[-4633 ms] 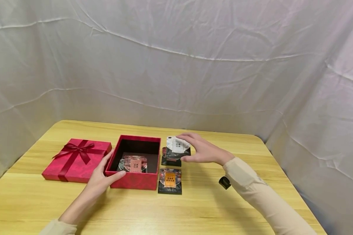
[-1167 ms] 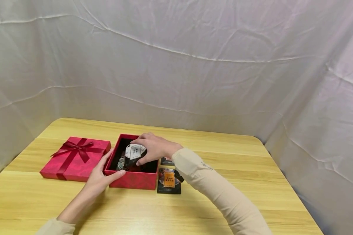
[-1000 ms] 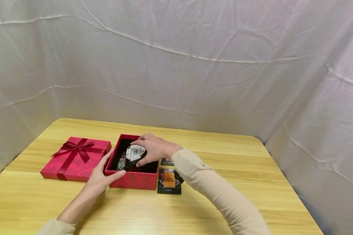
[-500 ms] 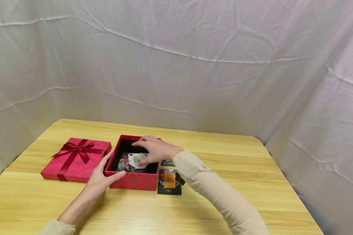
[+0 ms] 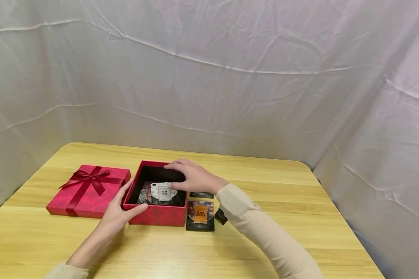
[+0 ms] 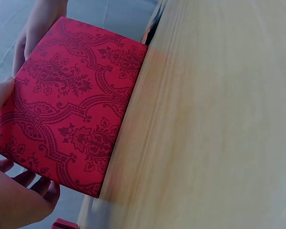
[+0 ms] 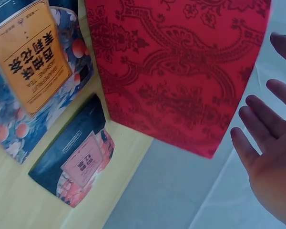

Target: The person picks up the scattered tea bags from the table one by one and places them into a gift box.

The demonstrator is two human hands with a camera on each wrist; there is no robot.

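The red patterned gift box [image 5: 157, 214] stands uncovered on the table. At its near left corner my left hand [image 5: 118, 213] grips it, thumb at the front rim and fingers along the left side. Inside lies a white and black tea sachet [image 5: 164, 193], overlapping a reddish tea sachet [image 5: 144, 193] to its left. Over the box's right side hovers my right hand [image 5: 195, 178], fingers spread and holding nothing. In the right wrist view that hand [image 7: 271, 138] shows loosely extended fingers beside the box wall.
The box lid [image 5: 87, 192] with its dark red bow lies left of the box. Right of the box are a sachet with an orange label [image 5: 200, 217] and, behind it, a pink-labelled sachet [image 7: 83, 160]. A dark strap piece [image 5: 221, 217] is at the right forearm.
My right hand carried the white and black sachet from the table's right side into the box, let go of it and has risen slightly rightward. The left hand stays on the box.
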